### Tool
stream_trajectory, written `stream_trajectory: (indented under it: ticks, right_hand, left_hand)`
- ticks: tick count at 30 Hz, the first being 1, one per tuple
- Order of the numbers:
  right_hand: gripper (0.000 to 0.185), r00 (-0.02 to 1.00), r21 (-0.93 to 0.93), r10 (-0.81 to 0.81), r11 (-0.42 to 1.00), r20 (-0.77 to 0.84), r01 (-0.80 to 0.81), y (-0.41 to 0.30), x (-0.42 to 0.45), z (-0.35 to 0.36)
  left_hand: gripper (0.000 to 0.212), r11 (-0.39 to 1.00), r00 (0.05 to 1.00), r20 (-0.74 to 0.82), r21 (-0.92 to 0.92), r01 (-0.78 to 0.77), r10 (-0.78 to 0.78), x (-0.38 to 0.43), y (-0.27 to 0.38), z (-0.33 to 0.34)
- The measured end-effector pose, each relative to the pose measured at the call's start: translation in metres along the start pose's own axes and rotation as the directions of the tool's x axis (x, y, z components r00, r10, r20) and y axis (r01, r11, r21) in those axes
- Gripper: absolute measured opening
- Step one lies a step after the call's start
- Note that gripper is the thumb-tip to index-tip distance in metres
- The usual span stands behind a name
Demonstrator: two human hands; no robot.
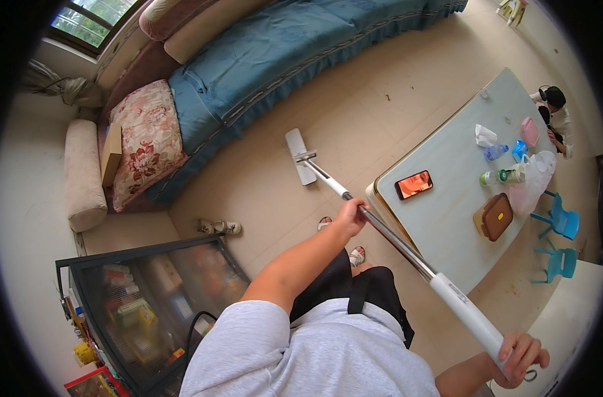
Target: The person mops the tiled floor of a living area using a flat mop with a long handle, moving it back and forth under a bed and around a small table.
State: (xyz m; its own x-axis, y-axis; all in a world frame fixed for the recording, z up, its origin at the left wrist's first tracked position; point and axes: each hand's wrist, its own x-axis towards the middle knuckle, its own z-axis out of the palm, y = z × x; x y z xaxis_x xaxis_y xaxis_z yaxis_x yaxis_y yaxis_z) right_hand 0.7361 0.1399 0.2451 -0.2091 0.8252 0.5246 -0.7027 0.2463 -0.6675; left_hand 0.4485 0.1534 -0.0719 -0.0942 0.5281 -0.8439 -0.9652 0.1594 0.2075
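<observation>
A flat mop with a metal and white pole (395, 238) runs diagonally across the view in front of me. My left hand (352, 217) is wrapped around the middle of the pole, close to the table's near corner. At the lower right, my right hand (522, 355) grips the end of the thick white handle (462, 302). The white rectangular mop head (301, 156) lies on the tiled floor (262, 198), between the sofa and the table. My sandalled feet (357, 255) show below the pole.
A sofa with a blue cover (262, 64) lines the far side. The table (450, 218) holds a phone (413, 185), bottles, a brown-lidded box (493, 217) and a plastic bag (532, 183). A person (554, 119) crouches beyond it. Shoes (227, 227) stand by a dark-framed cabinet (148, 245); debris (387, 98) dots the floor.
</observation>
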Motion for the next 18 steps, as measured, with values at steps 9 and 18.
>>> stream_trajectory:
  ticks: [9, 18]
  right_hand:
    - [0.028, 0.879, 0.027, 0.290, 0.946, 0.379, -0.323, 0.151, 0.044, 0.030]
    - [0.012, 0.794, 0.077, 0.439, 0.855, 0.421, -0.513, 0.313, 0.098, 0.143]
  left_hand:
    - [0.008, 0.983, 0.959, -0.263, -0.116, -0.141, 0.107, 0.027, 0.144, -0.100]
    - [0.010, 0.899, 0.845, -0.440, -0.160, -0.407, 0.304, 0.056, 0.312, -0.190]
